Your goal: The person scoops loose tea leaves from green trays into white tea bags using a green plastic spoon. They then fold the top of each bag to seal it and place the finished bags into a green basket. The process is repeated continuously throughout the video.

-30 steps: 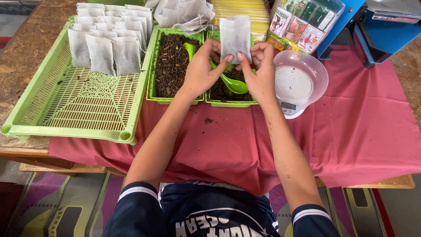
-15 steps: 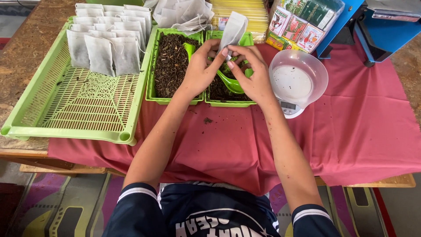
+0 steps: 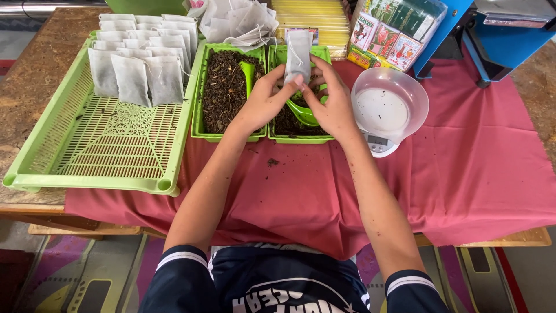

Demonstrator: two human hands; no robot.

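Both hands work over the right of two small green plastic trays. Left hand (image 3: pixel 263 98) and right hand (image 3: pixel 330 101) pinch one white tea bag (image 3: pixel 298 55), a flat rectangular pouch of thin paper-like mesh with a thin string running down it; the bag is held upright above the right tray (image 3: pixel 324 138), fingers (image 3: pixel 296 81) of both hands clamped on its lower edge, thumbs in front. Right tray is a shallow rectangle with dark, coarse loose tea and a glossy green plastic scoop (image 3: pixel 304 113) lying in it, partly under the hands. Left tray (image 3: pixel 200 124), just beside it and touching, holds a fuller heap of the same dry twiggy leaf, with a second green scoop handle (image 3: pixel 248 72) sticking up from the pile. Far left is a large lime-green basket tray (image 3: pixel 87 174) with a slotted lattice floor; rows of filled white tea bags (image 3: pixel 136 78) stand leaning at its far end. A loose pile of empty white bags (image 3: pixel 237 20) sits behind the small trays. To the right, a clear round plastic bowl (image 3: pixel 389 101) sits on a white kitchen scale (image 3: pixel 379 145), a few dark crumbs inside. The worktop is draped in a matte red cloth (image 3: pixel 463 174); small crumbs of leaf (image 3: pixel 272 162) lie on it near the trays. Printed packets (image 3: pixel 394 35) lean at the back.
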